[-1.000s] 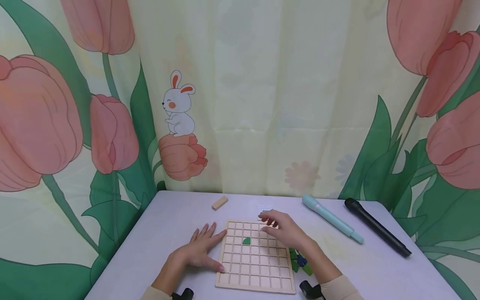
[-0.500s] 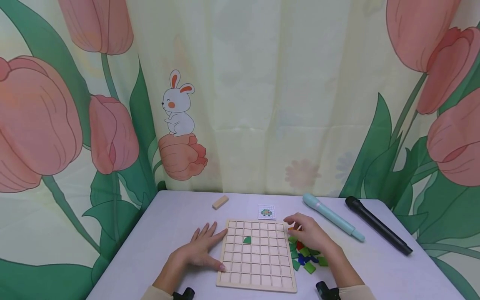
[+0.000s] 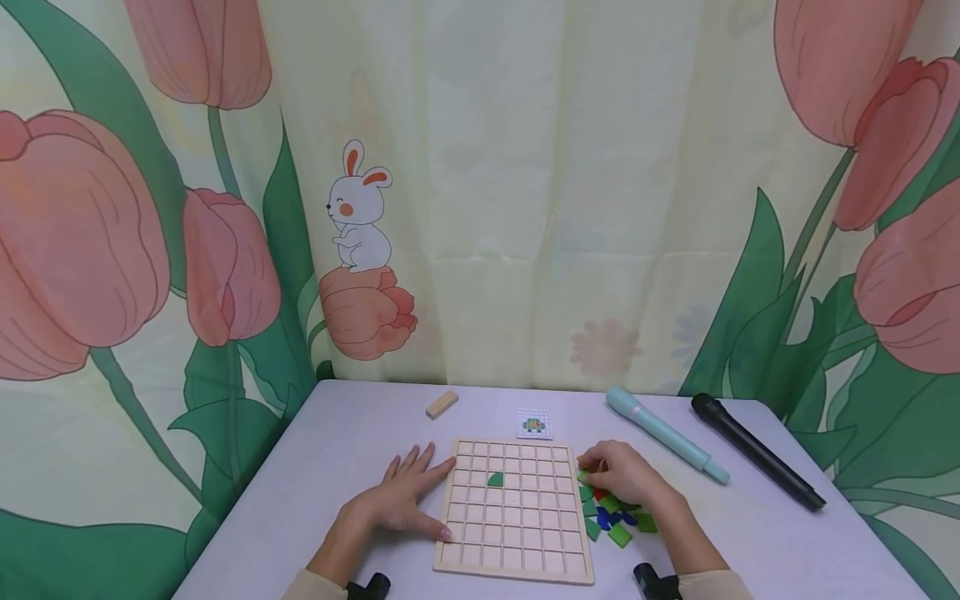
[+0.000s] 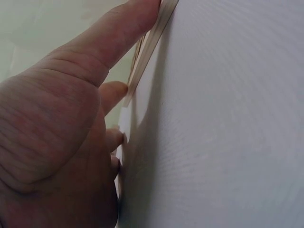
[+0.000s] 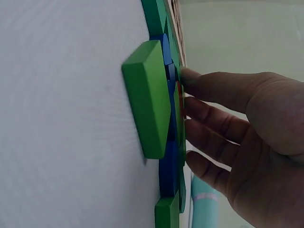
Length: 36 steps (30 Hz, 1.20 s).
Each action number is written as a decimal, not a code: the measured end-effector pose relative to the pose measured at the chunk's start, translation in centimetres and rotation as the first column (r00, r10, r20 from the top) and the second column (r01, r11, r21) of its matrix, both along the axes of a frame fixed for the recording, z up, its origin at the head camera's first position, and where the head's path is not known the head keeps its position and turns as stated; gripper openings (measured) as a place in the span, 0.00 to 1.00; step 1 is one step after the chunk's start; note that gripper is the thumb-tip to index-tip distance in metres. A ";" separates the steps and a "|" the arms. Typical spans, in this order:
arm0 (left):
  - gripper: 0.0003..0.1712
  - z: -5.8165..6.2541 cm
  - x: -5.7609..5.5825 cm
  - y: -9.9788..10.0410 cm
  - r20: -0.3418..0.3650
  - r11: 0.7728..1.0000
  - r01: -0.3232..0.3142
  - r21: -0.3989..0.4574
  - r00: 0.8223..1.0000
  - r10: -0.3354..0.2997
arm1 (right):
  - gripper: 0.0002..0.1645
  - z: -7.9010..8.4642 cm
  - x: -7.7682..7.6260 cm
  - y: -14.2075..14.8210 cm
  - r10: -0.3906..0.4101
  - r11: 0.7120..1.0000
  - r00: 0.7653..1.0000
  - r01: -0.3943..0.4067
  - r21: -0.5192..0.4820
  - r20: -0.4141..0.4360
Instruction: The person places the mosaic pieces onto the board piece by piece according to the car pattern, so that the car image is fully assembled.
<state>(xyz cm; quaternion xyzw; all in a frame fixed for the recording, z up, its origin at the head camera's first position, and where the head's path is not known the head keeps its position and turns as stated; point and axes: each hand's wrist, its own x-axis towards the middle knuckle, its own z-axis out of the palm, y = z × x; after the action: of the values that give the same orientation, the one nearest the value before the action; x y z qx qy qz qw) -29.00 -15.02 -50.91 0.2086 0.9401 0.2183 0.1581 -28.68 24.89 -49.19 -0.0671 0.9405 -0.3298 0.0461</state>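
A wooden grid board (image 3: 517,573) lies on the table with a green quarter-round piece (image 3: 496,480) in one of its upper squares. My left hand (image 3: 401,500) is spread at the board's left side, thumb and index fingertip on its frame; the left wrist view shows the thumb (image 4: 114,35) along the wooden edge. My right hand (image 3: 622,473) is over the pile of coloured pieces to the right, fingers bent down with the tips at the pile's far end. In the right wrist view a light green block (image 5: 147,99) stands out in front; I cannot tell whether the fingertips pinch a piece.
Behind the board lies a small picture card (image 3: 534,424). A wooden block (image 3: 442,405) is at the back left. A light blue pen-shaped stick (image 3: 667,435) and a black microphone-shaped stick (image 3: 757,452) lie at the back right. A tulip-print curtain (image 3: 495,208) hangs behind the table.
My right hand has moved right from over the board to the pile, then lowered its fingertips among the pieces. The picture card has come into full view. My left hand has stayed put.
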 end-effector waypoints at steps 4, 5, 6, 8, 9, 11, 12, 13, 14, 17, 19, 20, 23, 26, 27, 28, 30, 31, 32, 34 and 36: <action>0.68 0.3 -0.1 0.1 -0.006 1.000 -0.004 -0.002 1.000 0.004 | 0.11 0.2 -0.2 -0.1 -0.005 1.000 1.000 0.006 0.019 -0.005; 0.68 0.4 -0.1 0.1 -0.006 1.000 -0.005 -0.001 1.000 0.005 | 0.11 0.3 -0.2 -0.1 -0.007 1.000 1.000 0.007 0.022 -0.005; 0.68 0.4 -0.2 0.1 -0.007 1.000 -0.006 0.001 1.000 0.006 | 0.10 0.3 -0.2 -0.1 -0.010 1.000 1.000 0.010 0.023 -0.005; 0.68 0.3 -0.2 0.1 -0.005 1.000 -0.007 0.001 1.000 0.007 | 0.10 0.3 -0.3 -0.1 -0.013 1.000 1.000 0.013 0.021 -0.004; 0.68 0.2 -0.3 0.1 -0.004 1.000 -0.009 0.000 1.000 0.009 | 0.09 0.2 -0.4 -0.1 -0.014 1.000 1.000 0.014 0.018 -0.004; 0.68 0.1 -0.3 0.1 -0.004 1.000 -0.009 -0.002 1.000 0.009 | 0.10 0.1 -0.4 -0.1 -0.015 1.000 1.000 0.015 0.003 -0.003; 0.68 0.0 -0.3 0.0 -0.004 1.000 -0.008 -0.003 1.000 0.008 | 0.10 0.1 -0.4 -0.1 -0.016 1.000 1.000 0.016 -0.007 -0.002; 0.68 -0.1 -0.3 0.0 -0.004 1.000 -0.007 -0.004 1.000 0.007 | 0.11 0.0 -0.4 -0.1 -0.016 1.000 1.000 0.016 -0.014 -0.006; 0.68 -0.2 -0.3 0.0 -0.006 1.000 -0.006 -0.005 1.000 0.006 | 0.12 0.0 -0.4 0.0 -0.019 0.999 1.000 0.018 -0.026 -0.009; 0.68 -0.3 -0.3 0.0 -0.008 1.000 -0.003 -0.001 1.000 0.003 | 0.11 0.1 -0.5 0.0 -0.041 0.997 0.999 0.038 -0.069 -0.035; 0.69 -0.4 -0.3 0.0 -0.011 1.000 -0.003 0.003 1.000 0.003 | 0.11 0.3 -0.5 -0.1 -0.066 0.992 0.996 0.060 -0.112 -0.058; 0.69 -0.4 -0.2 0.0 -0.014 1.000 -0.003 0.004 1.000 0.003 | 0.11 0.4 -0.5 -0.1 -0.082 0.988 0.994 0.072 -0.136 -0.068; 0.69 -0.4 -0.2 0.0 -0.019 1.000 -0.004 0.008 1.000 0.004 | 0.15 0.8 -0.6 -0.2 -0.109 0.978 0.988 0.087 -0.190 -0.108; 0.69 -0.4 -0.2 0.0 -0.020 1.000 -0.003 0.009 1.000 0.003 | 0.18 1.0 -0.6 -0.4 -0.100 0.970 0.986 0.067 -0.236 -0.130; 0.69 -0.4 -0.2 0.0 -0.020 1.000 -0.002 0.009 1.000 0.002 | 0.19 1.1 -0.6 -0.5 -0.091 0.968 0.987 0.056 -0.246 -0.133; 0.69 -0.4 -0.2 0.0 -0.021 1.000 -0.001 0.008 1.000 0.002 | 0.20 1.2 -0.6 -0.7 -0.084 0.965 0.987 0.047 -0.258 -0.135; 0.69 -0.5 -0.2 -0.1 -0.023 1.000 0.000 0.004 1.000 0.000 | 0.21 1.5 -0.5 -1.2 -0.070 0.960 0.989 0.031 -0.279 -0.133; 0.69 -0.4 -0.2 -0.1 -0.023 1.000 0.000 0.002 1.000 0.000 | 0.21 1.6 -0.4 -1.4 -0.062 0.959 0.989 0.021 -0.283 -0.136; 0.69 -0.4 -0.2 -0.1 -0.023 1.000 0.000 -0.001 1.000 0.000 | 0.21 1.7 -0.4 -1.7 -0.058 0.958 0.988 0.016 -0.286 -0.140; 0.69 -0.4 -0.2 -0.1 -0.020 1.000 -0.001 -0.002 1.000 0.001 | 0.19 1.9 -0.4 -2.3 -0.055 0.958 0.987 0.010 -0.286 -0.151; 0.69 -0.4 -0.1 -0.1 -0.016 1.000 -0.001 -0.002 1.000 0.001 | 0.18 2.0 -0.5 -2.9 -0.048 0.961 0.985 0.000 -0.278 -0.167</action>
<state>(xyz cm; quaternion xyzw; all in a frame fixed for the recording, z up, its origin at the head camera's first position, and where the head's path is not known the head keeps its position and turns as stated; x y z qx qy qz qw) -29.13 -15.14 -51.27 0.2096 0.9417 0.2158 0.1507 -29.20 21.95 -47.19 -0.0897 0.8864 -0.4515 -0.0489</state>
